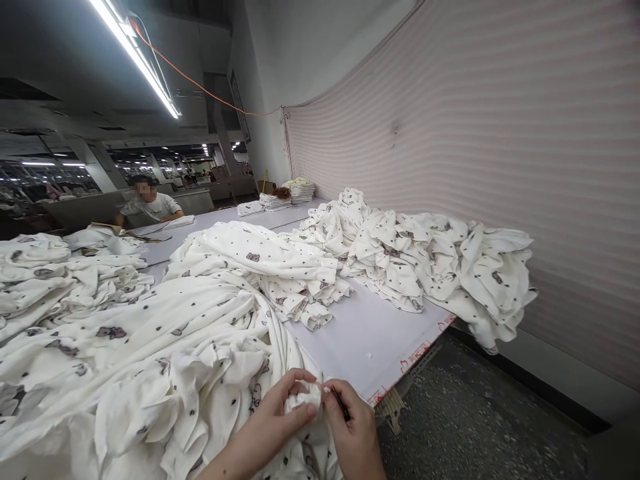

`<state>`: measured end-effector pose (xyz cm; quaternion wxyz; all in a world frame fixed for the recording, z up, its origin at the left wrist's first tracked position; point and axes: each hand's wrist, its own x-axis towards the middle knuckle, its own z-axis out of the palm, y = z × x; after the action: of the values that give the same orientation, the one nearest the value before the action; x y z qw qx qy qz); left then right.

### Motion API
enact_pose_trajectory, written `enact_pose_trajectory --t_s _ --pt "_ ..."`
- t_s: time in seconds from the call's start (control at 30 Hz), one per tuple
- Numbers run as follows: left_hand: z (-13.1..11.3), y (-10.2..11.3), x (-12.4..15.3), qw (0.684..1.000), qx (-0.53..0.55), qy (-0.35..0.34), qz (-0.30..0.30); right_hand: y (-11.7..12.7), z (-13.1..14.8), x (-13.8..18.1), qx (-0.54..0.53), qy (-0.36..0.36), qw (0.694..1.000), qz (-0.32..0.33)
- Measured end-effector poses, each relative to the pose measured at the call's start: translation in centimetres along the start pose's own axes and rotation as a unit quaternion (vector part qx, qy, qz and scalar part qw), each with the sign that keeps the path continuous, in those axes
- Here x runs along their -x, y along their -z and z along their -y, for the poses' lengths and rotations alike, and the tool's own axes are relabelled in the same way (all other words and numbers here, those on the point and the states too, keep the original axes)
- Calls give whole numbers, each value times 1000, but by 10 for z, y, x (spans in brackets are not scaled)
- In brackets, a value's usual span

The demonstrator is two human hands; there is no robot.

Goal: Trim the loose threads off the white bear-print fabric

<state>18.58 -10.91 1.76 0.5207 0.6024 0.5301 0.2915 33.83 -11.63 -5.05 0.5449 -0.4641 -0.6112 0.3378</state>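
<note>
My left hand (274, 415) is closed around a bunched edge of white printed fabric (303, 399), thumb and fingers pinching it near the table's front. Close beside it, my right hand (354, 428) is curled around a slim dark tool (342, 405); most of that tool is hidden by the fingers, so its kind does not show. The right thumb and forefinger meet by the fabric's edge, where a bit of white shows. Under and left of both hands spreads a big heap of white cloth (200, 303) with small dark dots and brownish animal figures.
A second pile of printed cloth (400, 253) hangs over the right table edge. The pale tabletop (345, 333) shows between piles. Folded stacks (301, 190) stand at the far end. Across the table sits a person (155, 207). A striped sheet (475, 133) covers the right wall.
</note>
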Motion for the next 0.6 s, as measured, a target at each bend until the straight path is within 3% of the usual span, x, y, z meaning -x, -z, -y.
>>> enact_pose_trajectory --t_s 0.13,0.23,0.4,0.6 --pt "-4 -5 -1 999 -34 -9 -11 -4 1 -5 12 -42 999 -4" --pt "-3 -6 -3 999 -2 -10 -50 1 4 -5 -17 -72 997 -13" --pt "2 -7 -4 995 80 -15 -54 11 0 4 6 -43 999 1" --pt "3 -10 -3 998 29 -46 -40 12 7 -3 -23 -120 988 91"
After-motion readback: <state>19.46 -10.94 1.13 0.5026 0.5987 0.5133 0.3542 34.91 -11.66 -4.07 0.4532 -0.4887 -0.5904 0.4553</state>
